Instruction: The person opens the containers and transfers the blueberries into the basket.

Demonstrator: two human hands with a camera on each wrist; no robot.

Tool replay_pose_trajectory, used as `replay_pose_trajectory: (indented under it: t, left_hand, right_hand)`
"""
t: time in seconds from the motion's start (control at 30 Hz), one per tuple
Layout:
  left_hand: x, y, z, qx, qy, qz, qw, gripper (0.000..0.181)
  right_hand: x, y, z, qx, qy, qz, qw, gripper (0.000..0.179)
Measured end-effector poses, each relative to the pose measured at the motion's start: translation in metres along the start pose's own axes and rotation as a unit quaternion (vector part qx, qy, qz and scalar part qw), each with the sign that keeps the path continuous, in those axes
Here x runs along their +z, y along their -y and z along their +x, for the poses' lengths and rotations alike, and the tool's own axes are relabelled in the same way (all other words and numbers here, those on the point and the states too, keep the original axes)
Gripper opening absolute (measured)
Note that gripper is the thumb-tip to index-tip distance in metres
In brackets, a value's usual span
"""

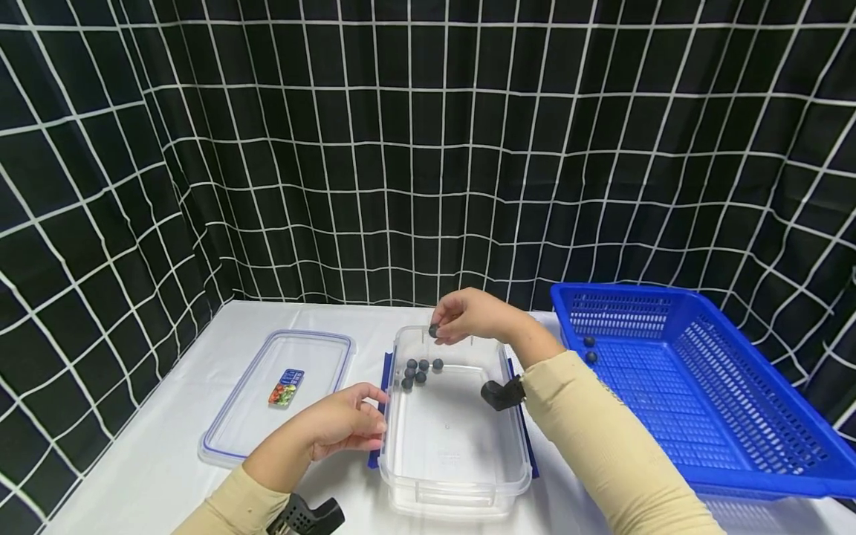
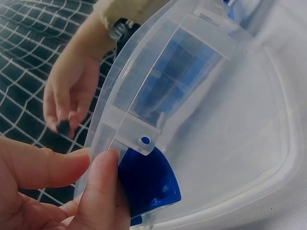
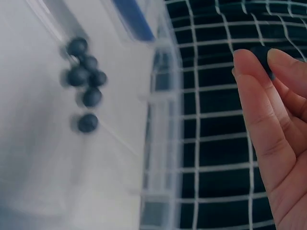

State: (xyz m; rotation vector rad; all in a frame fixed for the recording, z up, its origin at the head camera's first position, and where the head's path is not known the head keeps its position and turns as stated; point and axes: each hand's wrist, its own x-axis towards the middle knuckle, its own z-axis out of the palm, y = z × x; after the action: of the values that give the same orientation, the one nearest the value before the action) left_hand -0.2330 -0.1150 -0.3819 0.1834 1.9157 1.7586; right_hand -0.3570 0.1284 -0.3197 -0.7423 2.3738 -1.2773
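My right hand (image 1: 471, 316) pinches a small dark blueberry-like ball (image 1: 433, 331) between thumb and fingertips, above the far rim of a clear plastic container (image 1: 455, 446). Several matching balls (image 1: 420, 377) lie on the container floor, toward its far left; in the right wrist view they cluster together (image 3: 79, 76). At the container's left side, my left hand (image 1: 344, 422) holds the edge beside a blue side clip (image 2: 148, 184), thumb and finger close together. Two more dark balls (image 1: 591, 357) rest inside the blue basket (image 1: 669, 386), by its left wall.
A clear lid (image 1: 247, 412) with a blue seal and a printed label lies on the white tablecloth (image 1: 221, 342) left of the container. The perforated basket stands at the right, beneath and beyond my right forearm. A black curtain with a white grid (image 1: 428, 163) hangs behind.
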Motion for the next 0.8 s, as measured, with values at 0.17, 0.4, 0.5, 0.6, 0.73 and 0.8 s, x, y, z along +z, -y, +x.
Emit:
replay_pose_trajectory:
  t: [0.17,0.4,0.5,0.6,0.73,0.8]
  left_hand:
    - [0.000,0.001,0.000,0.000,0.001,0.000,1.0000,0.045]
    - [0.000,0.000,0.001,-0.002,-0.001,0.001,1.0000,0.045]
    - [0.000,0.000,0.001,-0.002,0.000,0.001,1.0000,0.045]
    - [0.000,0.000,0.001,-0.002,0.001,0.002,1.0000,0.045]
    - [0.000,0.000,0.001,-0.002,0.001,0.005,1.0000,0.044]
    - [0.000,0.000,0.001,-0.002,0.001,0.005,1.0000,0.044]
  right_hand:
    - [-0.027,-0.002,-0.015,-0.003,-0.020,-0.001,0.9998,0.014]
    - [-0.066,-0.013,-0.042,0.009,-0.059,-0.019,0.9981,0.018]
    - [-0.083,-0.020,-0.056,0.027,-0.088,-0.039,0.9950,0.020]
    - [-0.098,-0.028,-0.071,0.050,-0.116,-0.059,0.9903,0.022]
    - [-0.113,-0.041,-0.089,0.072,-0.142,-0.072,0.9845,0.024]
    - [-0.120,-0.048,-0.097,0.076,-0.155,-0.077,0.9819,0.025]
